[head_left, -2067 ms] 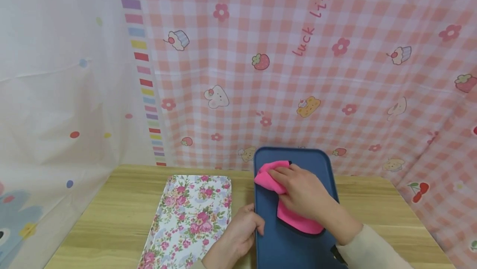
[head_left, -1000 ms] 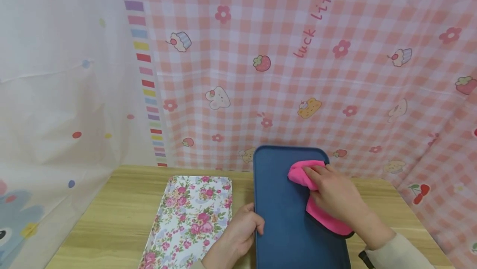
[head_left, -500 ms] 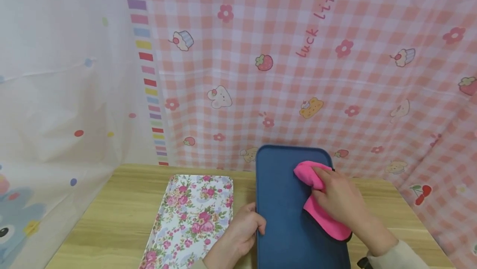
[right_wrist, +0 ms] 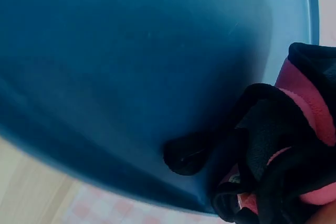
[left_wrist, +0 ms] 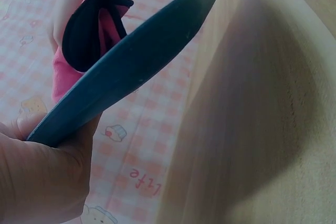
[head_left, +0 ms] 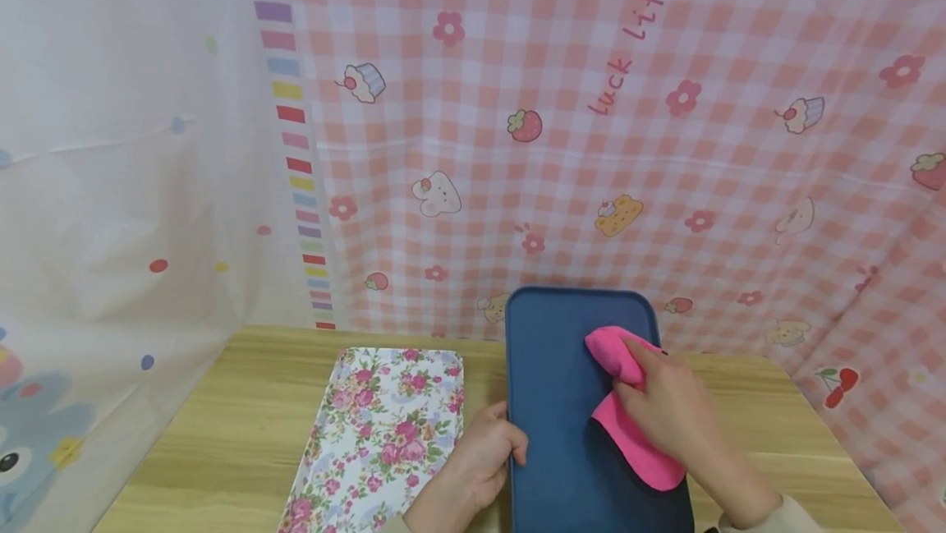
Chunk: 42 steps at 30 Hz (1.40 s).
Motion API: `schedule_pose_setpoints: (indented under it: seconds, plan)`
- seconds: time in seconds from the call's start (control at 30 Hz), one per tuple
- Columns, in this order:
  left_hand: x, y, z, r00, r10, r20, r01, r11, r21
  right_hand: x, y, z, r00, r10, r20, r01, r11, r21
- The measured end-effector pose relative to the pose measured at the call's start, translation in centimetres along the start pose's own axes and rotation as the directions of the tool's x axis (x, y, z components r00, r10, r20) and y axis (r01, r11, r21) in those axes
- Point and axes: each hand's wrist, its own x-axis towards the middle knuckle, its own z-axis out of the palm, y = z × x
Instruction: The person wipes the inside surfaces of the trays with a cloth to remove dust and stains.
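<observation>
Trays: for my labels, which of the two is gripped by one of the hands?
The plain blue tray, its edge gripped by the left hand; the floral tray lies on the table, unheld.

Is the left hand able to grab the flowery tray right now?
Probably not yet: the left hand is holding the edge of the blue tray. If it let go, it likely could, since the flowery tray lies close beside it with nothing seen between.

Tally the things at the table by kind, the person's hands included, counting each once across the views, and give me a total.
Trays: 2 (blue tray, floral tray)
Cloth items: 1 (pink-and-black cloth)
Hands: 2 (left hand, right hand)
Total: 5
</observation>
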Motion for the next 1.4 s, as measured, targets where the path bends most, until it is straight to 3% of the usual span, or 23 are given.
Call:
schedule_pose_setpoints:
  seconds: [0.2,0.53,0.93,1.4]
  plan:
    - [0.1,0.0,-0.1,1.0,0.005,-0.006,-0.005,1.0,0.008,-0.2,-0.7,0.4,1.0,0.012,-0.006,-0.011,1.0,0.018]
    - [0.0,0.1,-0.2,1.0,0.002,-0.001,-0.002,1.0,0.007,-0.2,-2.1,1.3,0.996,-0.06,-0.058,0.062,0.998,0.032]
    - [0.1,0.3,-0.2,1.0,0.026,-0.013,-0.026,1.0,0.015,-0.2,-4.3,1.9,0.998,-0.057,-0.014,0.057,0.998,0.012]
    - [0.1,0.3,-0.4,1.0,0.01,-0.004,-0.01,1.0,0.024,-0.2,-5.6,3.0,0.984,-0.165,-0.064,0.163,0.986,-0.037]
